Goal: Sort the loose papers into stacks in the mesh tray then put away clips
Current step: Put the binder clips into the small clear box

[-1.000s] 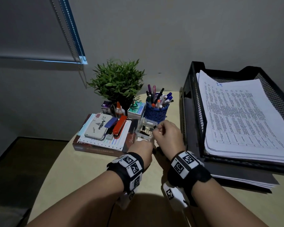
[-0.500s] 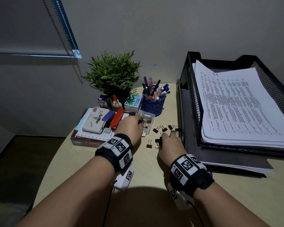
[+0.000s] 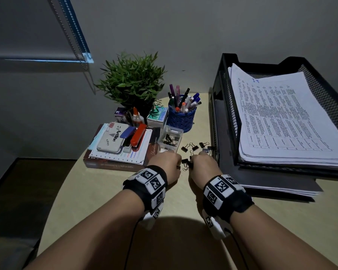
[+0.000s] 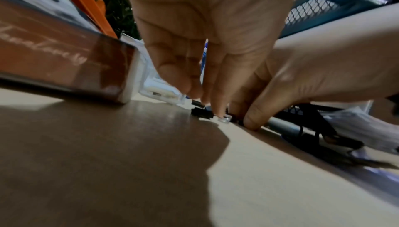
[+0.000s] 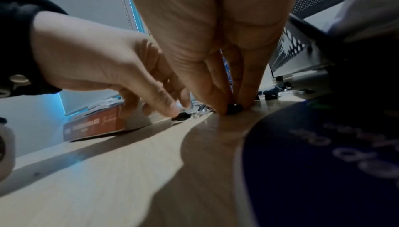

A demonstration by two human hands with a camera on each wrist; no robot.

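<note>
Clips (image 3: 191,148) lie scattered just beyond both hands; right hand (image 3: 203,164) pinches one on the table (image 3: 105,191), left hand (image 3: 167,162) fingers another.

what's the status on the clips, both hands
Right hand pinching a small black binder clip on the desk. Left hand fingertips touching another. More lie loose beside the clear plastic box.

Hands (image 3: 183,162) now together at clips (image 3: 186,162)
</note>
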